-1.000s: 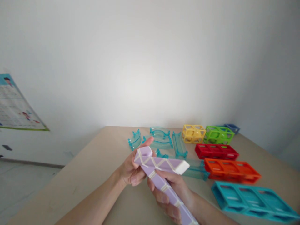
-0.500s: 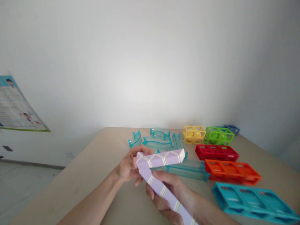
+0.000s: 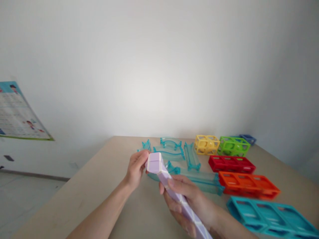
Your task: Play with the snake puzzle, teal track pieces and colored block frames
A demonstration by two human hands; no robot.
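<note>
A lilac snake puzzle (image 3: 154, 162) with white seams is held up above the table in both hands. My left hand (image 3: 135, 170) pinches its far bent end between thumb and fingers. Around the long straight stretch, which runs down to the bottom edge of the view, my right hand (image 3: 186, 196) is wrapped with the thumb on top. The bent end section points toward me, so its blocks overlap. Behind the hands lie clear teal track pieces (image 3: 204, 181), partly hidden by the puzzle and fingers.
On the right of the table (image 3: 82, 202) stand a teal frame (image 3: 270, 214), an orange frame (image 3: 248, 184), a red frame (image 3: 231, 163), a yellow frame (image 3: 206, 144) and a green frame (image 3: 234, 146). A blue piece (image 3: 248, 138) sits behind. The wall rises at the back, with a poster (image 3: 22, 113) at left.
The puzzle's end section, which pointed right across the view, has swung round toward me. My left hand has turned and now pinches that end; my right hand keeps its hold.
</note>
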